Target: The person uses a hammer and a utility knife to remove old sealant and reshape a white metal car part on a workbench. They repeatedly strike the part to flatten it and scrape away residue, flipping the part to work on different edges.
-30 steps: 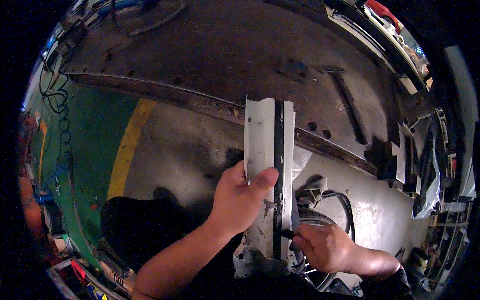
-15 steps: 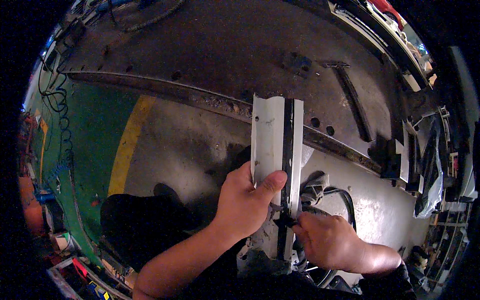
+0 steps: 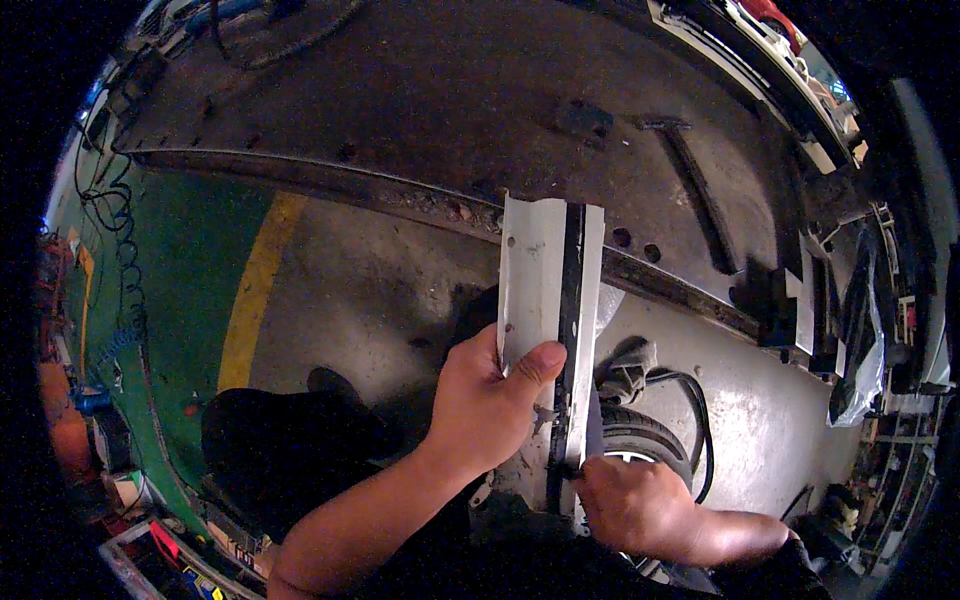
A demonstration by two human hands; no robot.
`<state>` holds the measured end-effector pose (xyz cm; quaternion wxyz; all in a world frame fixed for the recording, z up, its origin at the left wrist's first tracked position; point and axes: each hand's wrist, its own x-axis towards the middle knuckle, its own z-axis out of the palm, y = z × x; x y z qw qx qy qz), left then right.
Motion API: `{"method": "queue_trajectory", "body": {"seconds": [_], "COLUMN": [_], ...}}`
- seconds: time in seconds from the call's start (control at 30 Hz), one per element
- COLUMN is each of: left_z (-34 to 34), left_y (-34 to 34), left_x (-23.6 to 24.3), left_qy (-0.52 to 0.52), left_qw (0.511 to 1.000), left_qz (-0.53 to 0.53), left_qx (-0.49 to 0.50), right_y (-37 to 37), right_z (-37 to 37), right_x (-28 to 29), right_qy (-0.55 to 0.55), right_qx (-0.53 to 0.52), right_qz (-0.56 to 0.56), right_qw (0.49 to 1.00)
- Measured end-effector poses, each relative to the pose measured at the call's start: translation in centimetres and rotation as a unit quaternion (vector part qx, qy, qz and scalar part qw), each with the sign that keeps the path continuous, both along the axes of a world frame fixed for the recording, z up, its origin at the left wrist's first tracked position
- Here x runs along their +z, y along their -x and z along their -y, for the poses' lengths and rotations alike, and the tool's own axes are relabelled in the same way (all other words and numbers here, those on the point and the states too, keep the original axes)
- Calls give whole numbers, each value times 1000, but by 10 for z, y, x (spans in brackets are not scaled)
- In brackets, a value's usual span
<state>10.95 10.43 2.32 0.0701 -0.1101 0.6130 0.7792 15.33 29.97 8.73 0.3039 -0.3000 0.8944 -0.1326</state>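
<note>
A long white sheet-metal panel piece (image 3: 532,260) with folded edges stands lengthwise in front of me, a black strip (image 3: 571,290) running down its right side. Its lower end is dirty and grey. My left hand (image 3: 487,400) is wrapped round the left edge, thumb pressed on the white face near the strip. My right hand (image 3: 640,508) is closed low against the right edge, beside the strip. A narrow grey-blue shape shows just above its fingers; what they pinch is mostly hidden.
Beyond the panel lies a large dark steel bench (image 3: 420,110) with holes along its edge and a hammer-shaped bar (image 3: 695,195) on it. A tyre (image 3: 645,440) and a black hose (image 3: 703,430) are on the floor at right. Coiled cable (image 3: 125,240) hangs at left.
My right hand has slid down along the panel's right edge, toward me. Dark loose bits at the strip have shifted down with it. The left hand keeps its grip.
</note>
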Motion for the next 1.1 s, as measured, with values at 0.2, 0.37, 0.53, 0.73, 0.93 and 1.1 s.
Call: {"method": "queue_trajectory", "body": {"seconds": [0.2, 0.37, 0.53, 0.73, 0.93, 1.1], "left_z": [6, 6, 3, -4, -3, -9], "left_y": [3, 10, 9, 10, 11, 14], "left_x": [13, 5, 8, 13, 20, 21], "left_qy": [17, -29, -23, -41, -38, -33], "left_qw": [1000, 999, 1000, 999, 999, 999], "left_qz": [1, -26, -9, 22, 14, -6], "left_qx": [-11, -9, 0, 17, 13, 30], "right_y": [-54, -48, -7, 8, 20, 33], "right_z": [-20, -32, -48, -47, -37, -17], "right_x": [-28, -14, 23, 36, 20, 25], "right_qy": [-67, -108, 31, 117, 131, 85], "right_qx": [47, 120, 36, -175, -65, -16], "right_qz": [105, 213, 207, 44, -17, -74], "right_qw": [991, 964, 977, 977, 989, 993]}}
